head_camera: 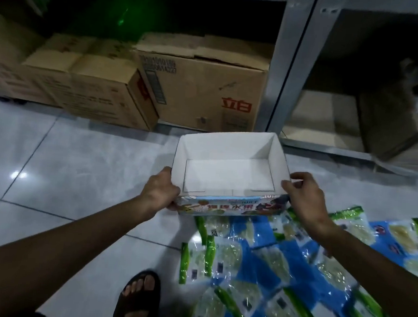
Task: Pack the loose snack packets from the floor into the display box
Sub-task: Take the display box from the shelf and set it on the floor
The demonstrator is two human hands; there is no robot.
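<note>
Display box [231, 145]: empty, white inside, on floor.
Left hand [157, 192]: fingers curled, gripping box's left end.
Right hand [305, 198]: gripping right end.
Snack packets [264, 262]: scattered near, right.

The scene was dimly and coolly lit. A bright reflected spot was seen on the glossy floor tiles [18, 174] at the left, and small glints were scattered over the plastic snack packets [277, 263]. The white inside of the display box [228, 147] was rendered as the brightest area, nearly washed out. The recesses behind the shelf upright [280, 64] were lost in deep shadow, where a green flare [124, 19] was recorded. Straight lines were bowed toward the edges, and the cardboard cartons [203, 88] were rendered soft and smeared.
</note>
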